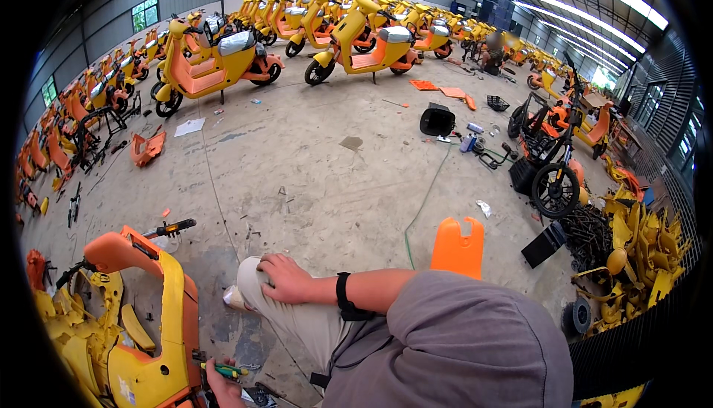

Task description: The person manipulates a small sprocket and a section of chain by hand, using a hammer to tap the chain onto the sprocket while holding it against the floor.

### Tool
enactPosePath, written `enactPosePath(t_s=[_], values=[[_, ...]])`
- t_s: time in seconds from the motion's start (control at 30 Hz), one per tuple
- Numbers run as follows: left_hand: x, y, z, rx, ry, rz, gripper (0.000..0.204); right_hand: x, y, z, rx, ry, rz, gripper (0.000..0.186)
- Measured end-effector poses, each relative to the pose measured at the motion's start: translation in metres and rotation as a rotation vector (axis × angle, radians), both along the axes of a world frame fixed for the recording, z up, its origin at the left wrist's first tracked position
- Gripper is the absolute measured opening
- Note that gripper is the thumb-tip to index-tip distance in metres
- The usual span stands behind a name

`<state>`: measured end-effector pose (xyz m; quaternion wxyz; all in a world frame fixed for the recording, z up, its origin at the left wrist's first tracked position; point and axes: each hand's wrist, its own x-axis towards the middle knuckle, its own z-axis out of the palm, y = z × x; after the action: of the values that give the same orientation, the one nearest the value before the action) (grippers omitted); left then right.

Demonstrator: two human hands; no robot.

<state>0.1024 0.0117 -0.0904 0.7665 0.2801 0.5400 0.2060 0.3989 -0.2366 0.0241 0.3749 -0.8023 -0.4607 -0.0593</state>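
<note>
At the lower edge my left hand (221, 389) is closed round pliers (232, 370) with green and yellow handles. Their jaws are beside the lower edge of a yellow scooter body (172, 315), but I cannot tell whether they grip anything. The scooter body has an orange front section (122, 252) and a handlebar with a black grip (175, 228). My right hand (286, 279) lies on my bent knee in light trousers, fingers spread and holding nothing. A black band (344, 295) is round that wrist.
Broken yellow panels (85, 337) lie left of the scooter body. An orange panel (457, 248) is on the concrete floor ahead. A partly stripped scooter (553, 178) and a yellow scrap heap (642, 259) stand right. Rows of scooters (364, 40) and a crouching person (493, 55) are farther off.
</note>
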Motion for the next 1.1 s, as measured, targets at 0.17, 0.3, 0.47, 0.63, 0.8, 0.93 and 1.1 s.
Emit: enactPosePath(t_s=[0.17, 0.3, 0.47, 0.63, 0.8, 0.93, 1.1], values=[[-0.003, 0.004, -0.004, -0.004, 0.002, -0.008, 0.046, -0.001, 0.001, 0.001, 0.007, -0.002, 0.014, 0.043], [-0.007, 0.002, -0.001, 0.005, -0.007, -0.028, 0.047, -0.004, 0.002, 0.002, -0.041, 0.029, 0.012, 0.045], [-0.007, -0.002, 0.005, 0.028, -0.034, -0.05, 0.046, -0.005, 0.001, 0.005, -0.106, 0.066, 0.007, 0.046], [-0.007, -0.009, 0.024, 0.043, -0.062, -0.055, 0.044, -0.004, 0.003, 0.007, -0.118, 0.074, 0.008, 0.045], [-0.007, -0.019, 0.039, 0.069, -0.057, -0.037, 0.044, -0.007, 0.005, -0.001, 0.009, -0.014, 0.007, 0.043], [-0.008, -0.02, 0.037, 0.073, -0.046, -0.043, 0.044, -0.006, 0.003, -0.003, 0.005, -0.03, 0.006, 0.043], [-0.019, -0.006, 0.011, 0.036, -0.102, -0.085, 0.043, -0.009, 0.005, 0.003, -0.018, -0.004, 0.04, 0.043]])
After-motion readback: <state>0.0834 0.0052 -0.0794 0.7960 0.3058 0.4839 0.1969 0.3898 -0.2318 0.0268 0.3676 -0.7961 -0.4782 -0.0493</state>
